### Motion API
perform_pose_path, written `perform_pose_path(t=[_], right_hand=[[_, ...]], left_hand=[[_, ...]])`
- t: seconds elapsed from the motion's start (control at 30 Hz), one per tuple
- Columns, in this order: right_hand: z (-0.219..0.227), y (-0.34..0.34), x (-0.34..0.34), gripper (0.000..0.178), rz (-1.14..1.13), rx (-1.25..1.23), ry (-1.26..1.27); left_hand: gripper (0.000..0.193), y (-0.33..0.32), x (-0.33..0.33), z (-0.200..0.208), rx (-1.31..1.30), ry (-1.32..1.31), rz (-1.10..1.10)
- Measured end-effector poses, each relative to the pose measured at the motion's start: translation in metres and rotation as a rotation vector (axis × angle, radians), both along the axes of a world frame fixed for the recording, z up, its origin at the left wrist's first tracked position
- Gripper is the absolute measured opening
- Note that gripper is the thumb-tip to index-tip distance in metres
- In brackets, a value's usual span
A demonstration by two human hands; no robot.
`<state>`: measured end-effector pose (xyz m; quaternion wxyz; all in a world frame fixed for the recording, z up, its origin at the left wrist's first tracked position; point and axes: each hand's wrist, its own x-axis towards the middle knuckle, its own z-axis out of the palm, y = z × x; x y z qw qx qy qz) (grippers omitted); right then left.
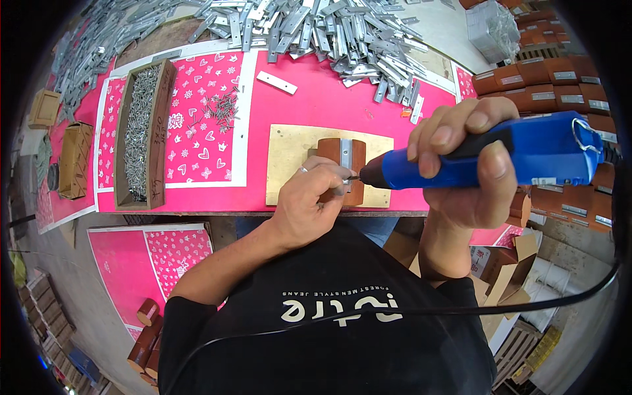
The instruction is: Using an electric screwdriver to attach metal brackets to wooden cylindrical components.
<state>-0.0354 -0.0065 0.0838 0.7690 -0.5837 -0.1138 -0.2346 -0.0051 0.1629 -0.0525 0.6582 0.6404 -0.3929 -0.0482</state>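
My right hand is wrapped around a blue electric screwdriver with a dark nose, held level and pointing left. Its bit reaches the fingertips of my left hand, which are pinched together over a reddish-brown block. Whatever sits between those fingertips is too small to make out. A silver metal plate with holes lies along the top of the block, its near part partly covered by my fingers. Under the block is a pale wooden board on the pink table.
Left of the board stands a long wooden box full of screws, beside a loose heap of screws. Metal plates pile up at the back; a single plate lies nearer. Brown blocks are stacked right. A black cable crosses my front.
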Motion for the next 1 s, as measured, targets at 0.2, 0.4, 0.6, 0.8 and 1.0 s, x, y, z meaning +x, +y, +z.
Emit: perform_pose_path(t=[0.2,0.4,0.6,0.8,1.0], right_hand=[[0.005,0.012,-0.003,0.031,-0.046,-0.069,0.119],[0.003,0.021,0.0,0.032,-0.03,-0.212,0.123],[0.009,0.034,-0.001,0.039,-0.051,-0.353,0.232],[-0.017,0.037,0.0,0.042,0.047,-0.241,0.039],[-0.013,0.042,0.013,0.039,0.09,-0.33,0.012]], left_hand=[[0.023,0.003,-0.002,0.006,0.178,-0.079,0.086],[0.024,0.002,-0.006,0.001,0.145,0.033,0.093],[0.027,0.004,-0.008,-0.007,0.158,0.082,0.081],[0.028,0.003,-0.006,-0.007,0.159,0.034,0.07],[0.033,0.004,0.0,-0.009,0.114,0.015,0.044]])
